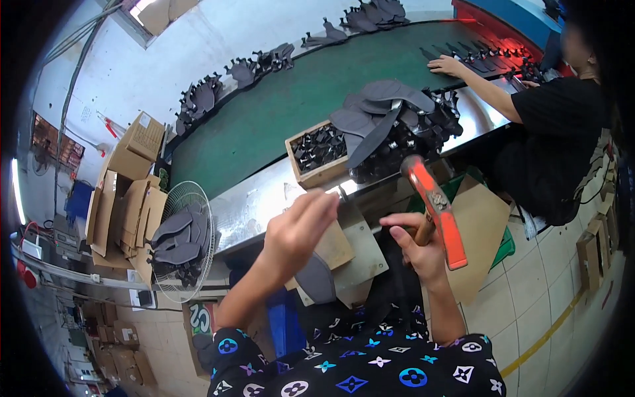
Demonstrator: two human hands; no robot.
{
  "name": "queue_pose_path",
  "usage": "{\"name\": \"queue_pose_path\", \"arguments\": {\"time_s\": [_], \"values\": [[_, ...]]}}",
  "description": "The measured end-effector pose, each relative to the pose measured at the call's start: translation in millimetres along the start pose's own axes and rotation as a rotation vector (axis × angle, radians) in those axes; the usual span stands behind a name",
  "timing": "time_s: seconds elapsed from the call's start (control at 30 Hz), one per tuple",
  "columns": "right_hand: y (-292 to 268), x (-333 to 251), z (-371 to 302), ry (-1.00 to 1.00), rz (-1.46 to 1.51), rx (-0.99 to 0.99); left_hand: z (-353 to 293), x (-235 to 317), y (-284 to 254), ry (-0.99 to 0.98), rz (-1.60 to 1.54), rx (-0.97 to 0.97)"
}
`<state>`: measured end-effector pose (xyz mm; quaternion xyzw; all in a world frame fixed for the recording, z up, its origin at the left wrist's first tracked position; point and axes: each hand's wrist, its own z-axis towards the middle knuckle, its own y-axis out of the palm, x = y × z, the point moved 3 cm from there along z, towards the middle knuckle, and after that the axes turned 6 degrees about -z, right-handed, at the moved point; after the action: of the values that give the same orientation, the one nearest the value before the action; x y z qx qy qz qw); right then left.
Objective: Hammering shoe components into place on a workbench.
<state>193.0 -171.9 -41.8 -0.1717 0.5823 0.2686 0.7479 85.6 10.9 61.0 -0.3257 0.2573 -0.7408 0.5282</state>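
My right hand (423, 255) is closed round the wooden handle of a hammer (436, 198) with an orange-red head, raised in front of me. Its index finger points out to the left. Opposite it, my left hand (294, 228) is held up with the fingers pressed together; whatever is in the fingertips is too small to make out. Below the hands lie a tan block (335, 247) and a pale metal plate (370, 255). A dark grey sole (316, 279) lies beside them, over my lap. Just beyond is a wooden box (305, 177) of small black pieces.
A heap of grey soles and black straps (390, 112) sits on the steel ledge (248, 215). Behind runs a green conveyor belt (258, 126). A co-worker (555, 106) reaches over it at right. Left are a wire fan guard (188, 192) with soles and cardboard boxes (129, 205).
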Motion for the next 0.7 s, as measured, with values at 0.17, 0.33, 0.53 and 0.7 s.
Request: {"name": "queue_pose_path", "arguments": {"time_s": [0.17,0.33,0.53,0.7], "values": [[18,-40,17,-0.085,0.104,-0.160,1,36,-12,0.164,-0.065,0.032],[20,-51,16,-0.084,0.268,-0.175,3,41,-12,0.087,-0.203,0.081],[17,-54,23,-0.033,0.346,-0.147,-14,44,5,-0.407,-0.579,0.262],[29,-57,12,0.047,0.298,-0.219,-37,62,11,-0.528,-0.639,0.344]]}}
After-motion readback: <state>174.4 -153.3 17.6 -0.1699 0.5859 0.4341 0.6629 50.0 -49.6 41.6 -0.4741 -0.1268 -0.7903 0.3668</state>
